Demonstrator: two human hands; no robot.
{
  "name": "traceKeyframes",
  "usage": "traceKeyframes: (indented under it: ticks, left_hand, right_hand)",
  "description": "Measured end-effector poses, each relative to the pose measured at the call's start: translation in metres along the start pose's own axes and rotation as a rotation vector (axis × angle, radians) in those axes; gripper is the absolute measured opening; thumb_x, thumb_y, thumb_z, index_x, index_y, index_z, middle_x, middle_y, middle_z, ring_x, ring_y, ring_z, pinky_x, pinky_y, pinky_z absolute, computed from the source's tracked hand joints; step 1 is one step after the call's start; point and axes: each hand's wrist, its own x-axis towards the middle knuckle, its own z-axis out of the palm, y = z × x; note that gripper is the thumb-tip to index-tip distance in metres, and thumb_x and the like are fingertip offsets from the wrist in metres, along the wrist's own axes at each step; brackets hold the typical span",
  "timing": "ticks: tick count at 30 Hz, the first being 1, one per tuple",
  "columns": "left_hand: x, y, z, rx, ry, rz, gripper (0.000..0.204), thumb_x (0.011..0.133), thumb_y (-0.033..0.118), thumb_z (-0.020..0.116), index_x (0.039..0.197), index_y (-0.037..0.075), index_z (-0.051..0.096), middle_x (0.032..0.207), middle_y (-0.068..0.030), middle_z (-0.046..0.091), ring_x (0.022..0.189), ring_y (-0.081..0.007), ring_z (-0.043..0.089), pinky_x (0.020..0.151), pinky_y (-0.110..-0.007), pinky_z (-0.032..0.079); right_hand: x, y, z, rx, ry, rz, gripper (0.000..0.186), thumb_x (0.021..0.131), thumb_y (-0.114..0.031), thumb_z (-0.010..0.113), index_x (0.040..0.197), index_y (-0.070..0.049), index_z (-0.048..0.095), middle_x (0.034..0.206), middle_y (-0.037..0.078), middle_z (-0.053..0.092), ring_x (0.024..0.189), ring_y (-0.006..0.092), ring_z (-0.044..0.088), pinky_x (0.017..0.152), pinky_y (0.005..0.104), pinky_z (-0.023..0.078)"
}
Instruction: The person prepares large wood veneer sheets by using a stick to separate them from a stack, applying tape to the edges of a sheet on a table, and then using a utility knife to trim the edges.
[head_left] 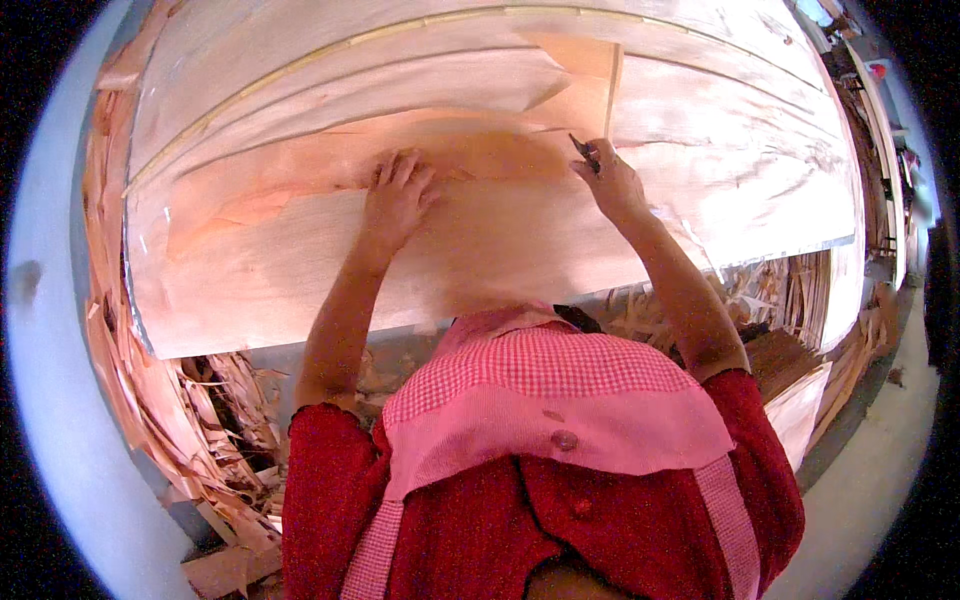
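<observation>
A wide pale wood veneer sheet [500,250] lies on the work surface, with an orange-tan veneer strip [480,150] across it and a torn angled piece [580,70] farther back. My left hand [400,190] rests palm down on the strip, fingers spread and slightly bent. My right hand [610,185], at the strip's right part, grips a small dark tool [585,150], perhaps a blade, its tip pointing up and left.
Torn veneer scraps [210,430] are heaped below the left edge of the work surface and along its side. Stacked veneer sheets [795,385] lie at the lower right, and more offcuts show under the front edge. A pale wall [45,300] is at the far left.
</observation>
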Motion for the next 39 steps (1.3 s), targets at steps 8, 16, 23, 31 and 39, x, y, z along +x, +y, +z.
traceKeyframes:
  ticks: [8, 16, 23, 31, 39]
  left_hand:
    - [0.014, -0.022, 0.048, -0.451, 0.069, -0.392, 0.028, 0.078, 0.017, 0.054, 0.104, 0.006, 0.054, 0.11, -0.0139, 0.051, 0.11, -0.0323, 0.045, 0.09, -0.044, 0.036]
    - [0.018, -0.005, 0.033, -0.295, 0.55, -0.402, 0.034, 0.073, 0.013, 0.058, 0.103, -0.001, 0.055, 0.113, -0.0171, 0.05, 0.11, -0.0346, 0.043, 0.095, -0.043, 0.032]
    - [0.008, -0.032, 0.084, -0.02, 0.387, -0.333, 0.04, 0.075, 0.017, 0.056, 0.111, 0.001, 0.053, 0.126, -0.016, 0.044, 0.118, -0.0307, 0.038, 0.098, -0.041, 0.03]
    - [0.027, 0.024, 0.051, -0.126, 0.295, -0.688, 0.056, 0.073, 0.039, 0.06, 0.12, 0.009, 0.05, 0.135, -0.0145, 0.034, 0.129, -0.0281, 0.024, 0.102, -0.05, 0.017]
    - [0.045, 0.039, 0.04, -0.11, 0.218, -0.657, 0.066, 0.071, 0.046, 0.06, 0.126, 0.013, 0.043, 0.14, -0.0148, 0.025, 0.131, -0.0299, 0.018, 0.104, -0.051, 0.011]
  right_hand:
    - [0.046, -0.077, 0.073, 0.655, -0.513, -0.079, 0.02, 0.088, -0.019, 0.048, 0.096, -0.002, 0.05, 0.073, 0.006, 0.054, 0.069, 0.0127, 0.053, 0.057, 0.0299, 0.044]
    - [0.044, -0.08, 0.103, 0.521, -0.291, -0.463, 0.019, 0.087, -0.016, 0.047, 0.097, -0.001, 0.052, 0.075, 0.007, 0.054, 0.065, 0.0151, 0.051, 0.058, 0.029, 0.043]
    - [0.045, -0.114, 0.137, -0.014, -0.096, -0.544, 0.036, 0.085, -0.018, 0.048, 0.116, -0.002, 0.041, 0.097, 0.022, 0.058, 0.088, 0.0339, 0.057, 0.076, 0.0432, 0.045]
    - [0.026, -0.088, 0.062, 0.066, -0.249, -0.411, 0.037, 0.085, -0.016, 0.046, 0.121, -0.013, 0.045, 0.102, 0.016, 0.059, 0.092, 0.033, 0.057, 0.079, 0.0435, 0.045]
    - [0.09, 0.109, -0.027, -0.443, -0.133, -0.792, 0.042, 0.081, -0.001, 0.044, 0.118, -0.02, 0.051, 0.091, 0.011, 0.063, 0.076, 0.0262, 0.062, 0.066, 0.0355, 0.05]
